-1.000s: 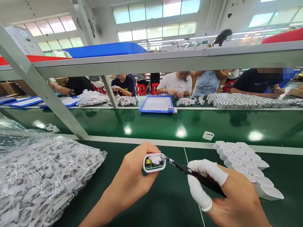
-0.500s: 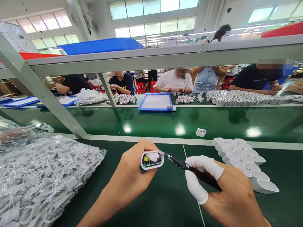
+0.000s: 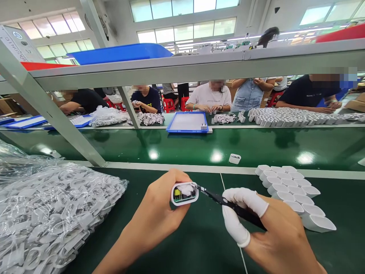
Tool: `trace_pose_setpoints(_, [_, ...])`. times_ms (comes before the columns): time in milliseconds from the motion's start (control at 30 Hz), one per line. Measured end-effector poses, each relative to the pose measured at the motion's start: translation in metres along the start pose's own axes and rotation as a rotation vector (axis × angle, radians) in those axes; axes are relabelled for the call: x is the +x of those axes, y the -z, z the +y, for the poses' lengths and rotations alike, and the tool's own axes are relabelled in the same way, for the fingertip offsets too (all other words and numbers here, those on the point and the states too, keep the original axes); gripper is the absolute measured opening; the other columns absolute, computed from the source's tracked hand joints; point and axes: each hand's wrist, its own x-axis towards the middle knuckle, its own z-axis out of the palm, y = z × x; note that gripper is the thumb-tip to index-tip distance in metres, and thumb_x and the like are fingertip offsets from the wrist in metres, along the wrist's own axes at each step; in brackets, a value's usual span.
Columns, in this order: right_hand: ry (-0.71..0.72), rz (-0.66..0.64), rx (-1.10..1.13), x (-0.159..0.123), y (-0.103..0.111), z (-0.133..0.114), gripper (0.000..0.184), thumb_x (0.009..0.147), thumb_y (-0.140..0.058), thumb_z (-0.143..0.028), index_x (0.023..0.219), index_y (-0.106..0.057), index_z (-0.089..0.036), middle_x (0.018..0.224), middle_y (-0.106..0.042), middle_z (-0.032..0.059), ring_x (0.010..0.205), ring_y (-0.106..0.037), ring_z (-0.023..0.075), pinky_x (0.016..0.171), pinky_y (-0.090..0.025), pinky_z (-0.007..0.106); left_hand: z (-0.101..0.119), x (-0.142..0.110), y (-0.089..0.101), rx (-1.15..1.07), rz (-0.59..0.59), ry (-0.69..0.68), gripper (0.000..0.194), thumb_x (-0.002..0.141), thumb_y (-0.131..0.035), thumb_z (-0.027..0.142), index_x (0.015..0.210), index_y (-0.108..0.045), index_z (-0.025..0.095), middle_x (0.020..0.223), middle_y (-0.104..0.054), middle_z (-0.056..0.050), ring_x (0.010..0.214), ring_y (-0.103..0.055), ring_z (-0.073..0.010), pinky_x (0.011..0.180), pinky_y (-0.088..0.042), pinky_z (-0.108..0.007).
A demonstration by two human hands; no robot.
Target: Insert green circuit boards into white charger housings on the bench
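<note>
Between the thumb and fingers of my left hand is a white oval plastic housing, its open end facing me. Inside it I see a circuit board, a yellow component and a white mass along the upper part. My right hand, with white finger cots on thumb and forefinger, grips black tweezers. Their tip touches the upper right rim of the housing; whether it reaches inside I cannot tell. To the right of my right hand stand several white empty shells in close rows.
A clear bag of white plastic parts lies at the left. Beyond the bench edge, a white housing rests on the green conveyor. A shelf beam crosses above. Several people sit across, near a blue tray.
The loose housing on the conveyor has shifted left, and a white piece appears at the far right edge. My hands and the held housing have barely moved.
</note>
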Motion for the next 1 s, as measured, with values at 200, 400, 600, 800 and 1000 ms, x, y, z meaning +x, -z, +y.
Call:
trace_pose_setpoints(200, [-0.008,-0.025,0.082,0.001,-0.002,-0.001,0.015,0.088,-0.047,-0.008,0.090,-0.055,-0.020,0.064,-0.063,-0.0048,0.048,-0.055,0.0076,0.046,-0.043,0.020,0.000,0.000,0.004,-0.026,-0.101,0.006,0.032,0.080,-0.054,0.001,0.095,-0.048,0.028,0.095,-0.062,0.010,0.082,-0.060,-0.0050,0.073,-0.044,-0.014])
trace_pose_setpoints(400, [-0.021,-0.068,0.139,0.003,-0.002,0.001,0.015,0.086,-0.048,-0.009,0.091,-0.056,-0.020,0.060,-0.059,-0.0062,0.045,-0.052,0.0070,0.045,-0.043,0.019,0.001,-0.002,0.006,-0.065,-0.159,0.023,0.030,0.082,-0.054,0.003,0.097,-0.049,0.028,0.097,-0.061,0.009,0.089,-0.061,-0.0065,0.078,-0.044,-0.017])
trace_pose_setpoints(600, [-0.024,-0.117,0.218,0.003,-0.002,0.005,0.014,0.084,-0.049,-0.009,0.086,-0.056,-0.021,0.059,-0.055,-0.0084,0.046,-0.047,0.0055,0.045,-0.040,0.018,0.003,-0.004,0.003,-0.080,-0.216,0.033,0.026,0.084,-0.052,0.005,0.096,-0.050,0.027,0.093,-0.059,0.008,0.078,-0.057,-0.0057,0.070,-0.042,-0.019])
trace_pose_setpoints(800, [-0.066,-0.165,0.263,0.002,0.008,0.008,0.015,0.084,-0.050,-0.009,0.085,-0.057,-0.022,0.061,-0.056,-0.0097,0.047,-0.048,0.0035,0.047,-0.039,0.014,0.001,-0.003,-0.001,-0.065,-0.206,0.052,0.028,0.081,-0.052,0.002,0.096,-0.051,0.026,0.094,-0.061,0.007,0.079,-0.059,-0.0070,0.071,-0.043,-0.020])
trace_pose_setpoints(1000, [-0.195,-0.324,0.252,0.013,0.017,0.043,0.015,0.086,-0.049,-0.016,0.077,-0.059,-0.021,0.060,-0.058,-0.0060,0.049,-0.051,0.0089,0.045,-0.039,0.018,-0.002,0.000,0.005,-0.011,-0.048,0.050,0.025,0.081,-0.057,0.005,0.097,-0.052,0.024,0.095,-0.064,0.004,0.084,-0.063,-0.0105,0.070,-0.045,-0.020])
